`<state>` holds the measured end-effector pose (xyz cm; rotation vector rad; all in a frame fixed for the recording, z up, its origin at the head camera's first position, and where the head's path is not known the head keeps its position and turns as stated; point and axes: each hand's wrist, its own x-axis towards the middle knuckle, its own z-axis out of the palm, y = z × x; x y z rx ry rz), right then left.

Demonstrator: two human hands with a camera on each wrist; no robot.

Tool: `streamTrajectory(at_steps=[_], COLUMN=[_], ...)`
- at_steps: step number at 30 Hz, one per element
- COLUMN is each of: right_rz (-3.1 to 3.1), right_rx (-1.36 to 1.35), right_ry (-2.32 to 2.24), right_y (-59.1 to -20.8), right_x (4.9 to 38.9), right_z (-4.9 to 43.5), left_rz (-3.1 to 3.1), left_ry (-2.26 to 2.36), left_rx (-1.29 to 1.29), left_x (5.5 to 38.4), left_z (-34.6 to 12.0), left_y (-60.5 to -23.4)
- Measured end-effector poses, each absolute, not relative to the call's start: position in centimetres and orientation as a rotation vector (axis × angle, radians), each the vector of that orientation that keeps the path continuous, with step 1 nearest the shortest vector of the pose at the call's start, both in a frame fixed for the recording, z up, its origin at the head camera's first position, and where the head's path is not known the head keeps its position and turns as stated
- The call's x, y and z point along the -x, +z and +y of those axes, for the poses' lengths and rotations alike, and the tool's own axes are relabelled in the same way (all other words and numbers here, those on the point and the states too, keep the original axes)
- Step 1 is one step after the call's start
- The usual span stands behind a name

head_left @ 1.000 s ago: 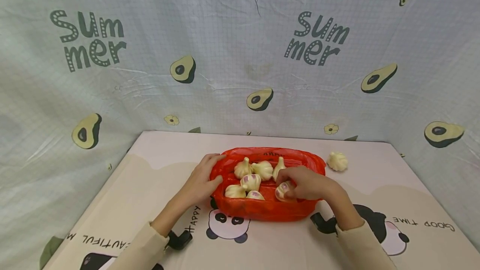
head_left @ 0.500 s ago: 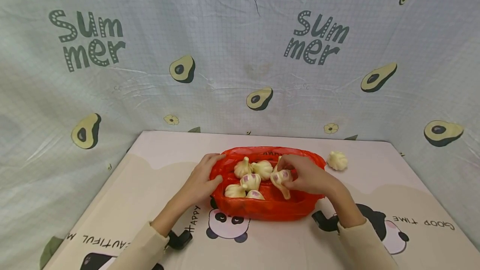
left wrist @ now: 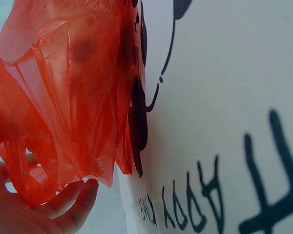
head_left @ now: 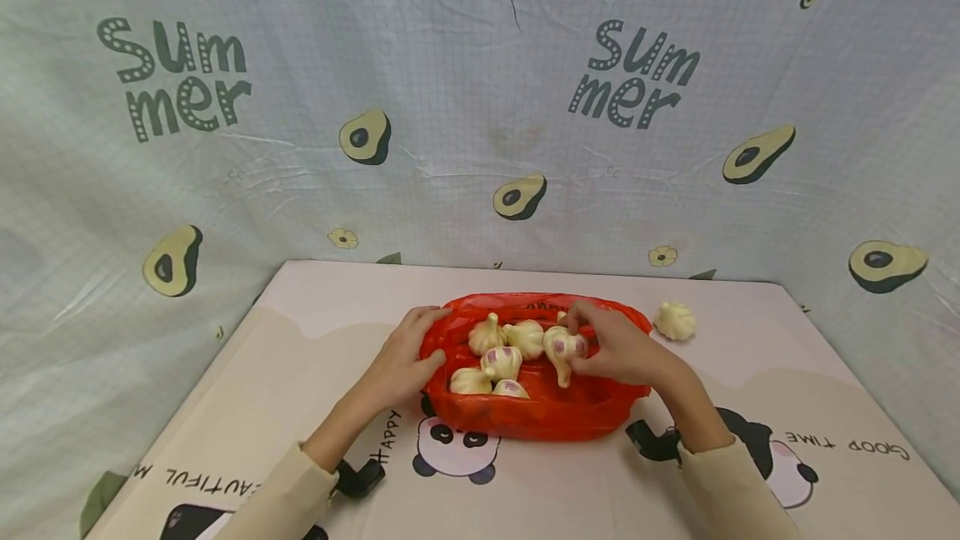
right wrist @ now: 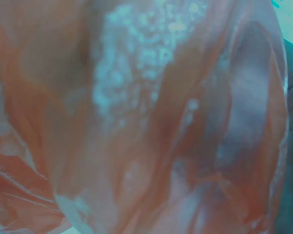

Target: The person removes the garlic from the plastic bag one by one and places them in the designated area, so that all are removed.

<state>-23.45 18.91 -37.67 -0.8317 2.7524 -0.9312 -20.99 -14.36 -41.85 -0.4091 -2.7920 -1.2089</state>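
A red plastic bag [head_left: 525, 423] is spread wide on the table in the head view, with several garlic bulbs inside it. My right hand [head_left: 618, 348] reaches over the bag's right side and pinches a garlic bulb [head_left: 564, 346] with purple marks, its stem pointing toward me. Another bulb is partly hidden behind that one. At the left end my left hand [head_left: 408, 352] holds the bag's edge, thumb over the rim. In the left wrist view, its fingers [left wrist: 80, 204] curl at the bag's crinkled side. Blurred red plastic [right wrist: 136, 146] fills most of the right wrist view.
A single garlic bulb [head_left: 675, 321] lies on the table beyond the bag's right end. The pale table cover [head_left: 337, 298] carries printed pandas and words. Behind the table hangs a white cloth [head_left: 450, 65] with avocado prints.
My right hand has lifted the garlic bulb from the bag's front right and moved it back beside the other bulbs, turning its stem toward me. The left hand stays put.
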Motion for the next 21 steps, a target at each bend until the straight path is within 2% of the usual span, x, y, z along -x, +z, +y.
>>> streamTrajectory(at_steps=[21], right_rz=[2.561], right_rx=[0.981], right_ry=[-0.797], right_y=[-38.6], right_x=[23.2], right_z=[17.9], left_rz=[-2.788], left_ry=[-1.186], left_rx=[0.428], left_x=[21.1], left_z=[-14.5], left_y=[-42.0])
